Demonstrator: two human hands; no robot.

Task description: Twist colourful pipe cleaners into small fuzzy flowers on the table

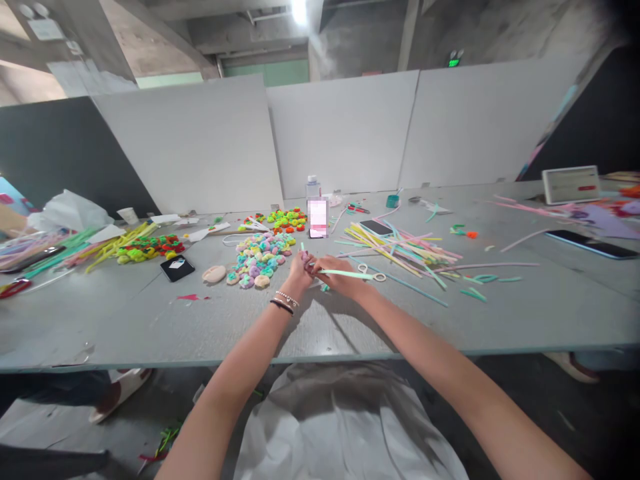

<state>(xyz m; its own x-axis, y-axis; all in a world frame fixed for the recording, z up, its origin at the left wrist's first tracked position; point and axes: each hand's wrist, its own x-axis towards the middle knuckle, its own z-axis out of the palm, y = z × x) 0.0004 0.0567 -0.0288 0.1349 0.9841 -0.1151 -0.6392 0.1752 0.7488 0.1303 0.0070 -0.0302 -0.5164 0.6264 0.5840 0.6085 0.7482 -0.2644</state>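
My left hand [301, 270] and my right hand [336, 275] meet above the table, fingers closed together. Between their fingertips is a small purple fuzzy piece, and a pale green pipe cleaner [345, 273] runs out over my right hand. Exactly how each hand grips them is partly hidden by the fingers. Just beyond my right hand lie the loop handles of a pair of scissors [379, 277]; the blades are covered. To the left of my left hand sits a heap of pastel twisted pipe-cleaner pieces [260, 257]. Loose pastel pipe cleaners [405, 250] lie to the right.
A lit phone [318, 219] stands upright before a bottle [313, 183]. Another phone [376, 229] lies by the pipe cleaners. Bright yellow, green and red pieces [287, 217] are behind the pastel heap. A black square case [177, 268] and a beige round pad [214, 274] lie left.
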